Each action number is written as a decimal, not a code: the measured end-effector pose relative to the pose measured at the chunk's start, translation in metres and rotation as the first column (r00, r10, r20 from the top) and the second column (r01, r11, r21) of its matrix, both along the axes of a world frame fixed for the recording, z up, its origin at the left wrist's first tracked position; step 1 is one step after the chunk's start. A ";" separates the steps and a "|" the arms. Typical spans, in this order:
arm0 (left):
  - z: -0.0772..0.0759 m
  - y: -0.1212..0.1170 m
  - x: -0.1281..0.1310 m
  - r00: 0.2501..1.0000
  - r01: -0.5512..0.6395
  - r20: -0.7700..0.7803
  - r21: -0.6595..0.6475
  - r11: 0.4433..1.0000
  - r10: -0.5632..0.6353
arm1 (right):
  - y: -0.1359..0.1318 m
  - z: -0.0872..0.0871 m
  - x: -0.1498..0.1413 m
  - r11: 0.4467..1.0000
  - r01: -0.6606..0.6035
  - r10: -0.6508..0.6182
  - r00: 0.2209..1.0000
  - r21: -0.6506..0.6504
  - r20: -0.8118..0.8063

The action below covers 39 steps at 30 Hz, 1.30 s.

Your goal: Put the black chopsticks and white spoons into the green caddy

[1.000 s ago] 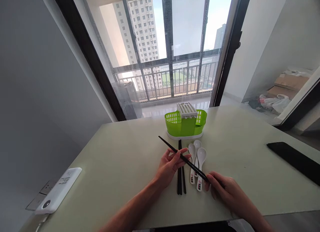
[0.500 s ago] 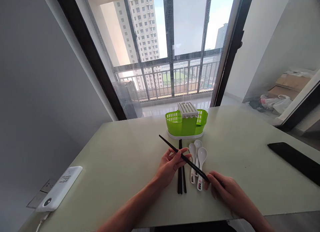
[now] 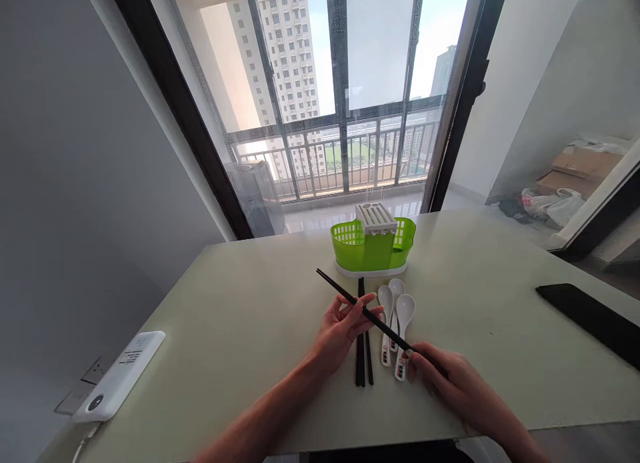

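A pair of black chopsticks (image 3: 385, 327) slants across the middle of the head view, raised above the table. My left hand (image 3: 341, 326) pinches them near the middle. My right hand (image 3: 443, 373) is closed around their lower right end. More black chopsticks (image 3: 361, 363) lie on the table beneath my left hand, partly hidden by it. Just right of them rest three white spoons (image 3: 405, 310) with printed handles, close to my right fingers. Behind stands a green cutlery holder (image 3: 379, 253) with a white slotted top (image 3: 376, 218).
The pale tabletop (image 3: 240, 316) reaches back to a glass sliding door (image 3: 345, 116). At the left edge lies a white power bank (image 3: 125, 373) with a cable. A long black flat object (image 3: 590, 320) lies at the right.
My right hand has shifted slightly up and left along the chopsticks, and its grip is closer. The far tips now show as two separate points. My left hand stays put.
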<state>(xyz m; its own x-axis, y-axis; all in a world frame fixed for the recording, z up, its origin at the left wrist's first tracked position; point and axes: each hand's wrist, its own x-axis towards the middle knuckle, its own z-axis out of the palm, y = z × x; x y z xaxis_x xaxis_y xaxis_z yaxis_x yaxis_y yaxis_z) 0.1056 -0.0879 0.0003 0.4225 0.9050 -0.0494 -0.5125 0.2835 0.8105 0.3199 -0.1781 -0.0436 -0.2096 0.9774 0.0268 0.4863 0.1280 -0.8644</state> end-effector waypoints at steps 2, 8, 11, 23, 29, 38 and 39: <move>0.000 0.000 0.000 1.000 0.002 0.001 -0.004 1.000 -0.002 | 0.000 0.000 0.000 1.000 0.020 -0.020 1.000 0.017 0.016; -0.004 0.004 -0.002 0.995 -0.049 -0.083 0.018 0.999 0.051 | -0.002 -0.003 0.000 0.998 0.061 -0.061 0.998 0.009 -0.020; -0.006 0.009 -0.005 0.980 -0.079 -0.179 0.065 0.995 0.089 | -0.003 -0.003 0.000 0.998 0.061 -0.062 0.997 -0.015 -0.053; -0.009 0.016 -0.009 0.956 -0.143 -0.250 0.052 0.988 0.151 | -0.002 -0.001 0.000 0.998 0.068 -0.068 0.995 0.008 -0.067; -0.005 0.018 -0.012 0.940 -0.137 -0.303 0.080 0.987 0.155 | -0.003 0.000 -0.001 0.995 0.096 -0.095 0.994 0.011 -0.060; 0.002 0.028 -0.023 0.913 -0.130 -0.365 0.161 0.978 0.182 | -0.004 0.002 -0.001 0.996 0.072 -0.072 0.997 0.055 -0.007; 0.006 0.032 -0.027 0.909 -0.141 -0.364 0.184 0.973 0.200 | -0.004 0.003 -0.001 0.996 0.066 -0.066 0.998 0.060 -0.007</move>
<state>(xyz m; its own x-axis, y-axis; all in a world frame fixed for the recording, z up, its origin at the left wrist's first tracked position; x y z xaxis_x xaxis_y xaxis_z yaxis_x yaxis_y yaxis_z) 0.0783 -0.0560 0.0061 0.2376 0.9708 -0.0324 -0.1889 0.0789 0.9788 0.3186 -0.1822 -0.0402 -0.1441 0.9858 0.0864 0.4915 0.1471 -0.8584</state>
